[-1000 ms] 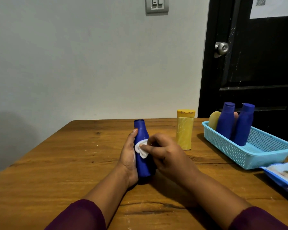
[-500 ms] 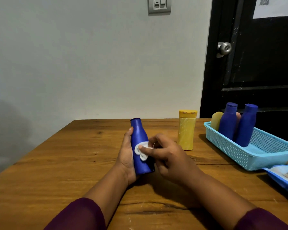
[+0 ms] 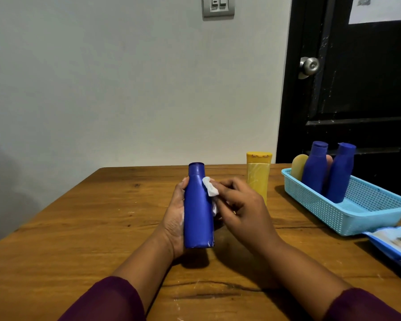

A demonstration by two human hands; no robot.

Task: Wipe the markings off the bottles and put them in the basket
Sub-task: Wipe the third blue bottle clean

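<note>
My left hand (image 3: 175, 218) grips a blue bottle (image 3: 197, 212) upright just above the wooden table, fingers wrapped behind it. My right hand (image 3: 243, 209) pinches a white wipe (image 3: 210, 186) against the bottle's right shoulder. A yellow bottle (image 3: 258, 174) stands on the table behind my right hand. The light blue basket (image 3: 368, 218) at the right holds two blue bottles (image 3: 314, 167), (image 3: 340, 172), a pale yellow bottle and a pinkish one partly hidden behind them.
A blue pack of wipes (image 3: 396, 249) lies at the table's right edge, in front of the basket. A black door with a metal knob (image 3: 309, 66) stands behind the basket. The wall runs along the table's far edge.
The blue bottle has been lifted and turned in my left hand. The wipe in my right hand has slid from the bottle's middle up to its right shoulder.
</note>
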